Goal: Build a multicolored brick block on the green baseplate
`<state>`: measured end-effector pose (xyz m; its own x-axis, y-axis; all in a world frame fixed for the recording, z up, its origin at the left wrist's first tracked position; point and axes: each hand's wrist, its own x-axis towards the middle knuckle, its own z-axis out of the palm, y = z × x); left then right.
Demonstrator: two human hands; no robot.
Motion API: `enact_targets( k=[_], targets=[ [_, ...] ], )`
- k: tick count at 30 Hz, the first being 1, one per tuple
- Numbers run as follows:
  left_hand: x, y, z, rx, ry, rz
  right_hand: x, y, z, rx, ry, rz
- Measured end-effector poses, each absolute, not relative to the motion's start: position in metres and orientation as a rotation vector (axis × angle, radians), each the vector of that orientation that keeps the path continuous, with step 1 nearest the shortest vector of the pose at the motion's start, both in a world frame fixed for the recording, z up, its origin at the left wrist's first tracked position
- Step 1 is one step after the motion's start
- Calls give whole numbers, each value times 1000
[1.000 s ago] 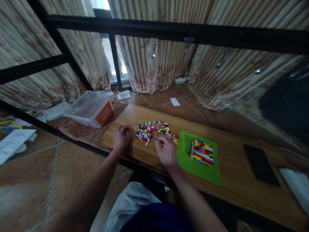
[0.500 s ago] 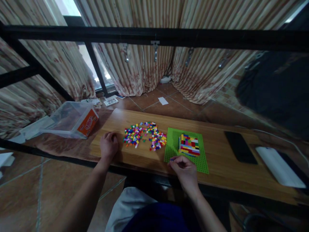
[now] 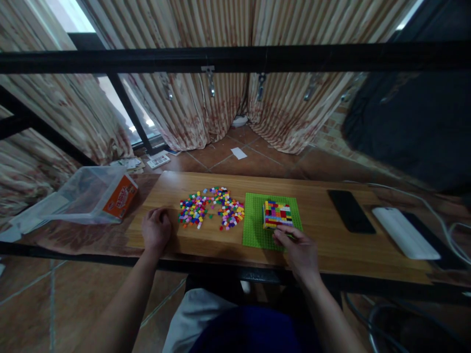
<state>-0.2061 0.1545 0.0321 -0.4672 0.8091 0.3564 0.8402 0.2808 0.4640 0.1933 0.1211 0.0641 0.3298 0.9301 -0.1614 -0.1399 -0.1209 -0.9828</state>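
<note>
My left hand (image 3: 156, 229) rests on the left part of the wooden table, its fingers loosely curled and nothing seen in them. To its right lies a loose heap of small coloured building bricks (image 3: 193, 210). A block built of many-coloured bricks (image 3: 276, 214) stands on a green studded baseplate (image 3: 253, 230). At the near edge of that block is my right hand (image 3: 299, 245), thumb and finger pinched together. The small brick between these fingertips is mostly hidden now; a bluish bit of it showed a moment ago.
A clear plastic box with an orange label (image 3: 120, 197) lies left of the wooden table (image 3: 217, 247). On the right are a black phone (image 3: 351, 211) and a white oblong device (image 3: 405, 233) near white cables. A dark metal bar (image 3: 235, 59) crosses before the curtains (image 3: 206, 108).
My right hand has moved right and forward, from the baseplate's near left edge to the near side of the built block. My left hand stays on the table. The camera view has shifted.
</note>
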Motion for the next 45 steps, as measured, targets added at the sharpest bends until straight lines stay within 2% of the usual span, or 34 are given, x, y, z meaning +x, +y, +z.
enact_targets(
  k=[6, 15, 24, 36, 45],
  targets=[
    [-205, 155, 32, -1582, -2479, -949, 201, 134, 67, -1431, -1037, 905],
    [-202, 154, 33, -1567, -2496, -992, 200, 145, 70, -1460, -1190, 913],
    [-198, 153, 33, -1556, -2516, -991, 192, 163, 75, -1733, -1322, 635],
    [-197, 152, 33, -1552, -2530, -1027, 182, 158, 76, -1854, -1513, 343],
    [-196, 153, 34, -1559, -2513, -1022, 178, 157, 75, -1836, -1557, 275]
  ],
)
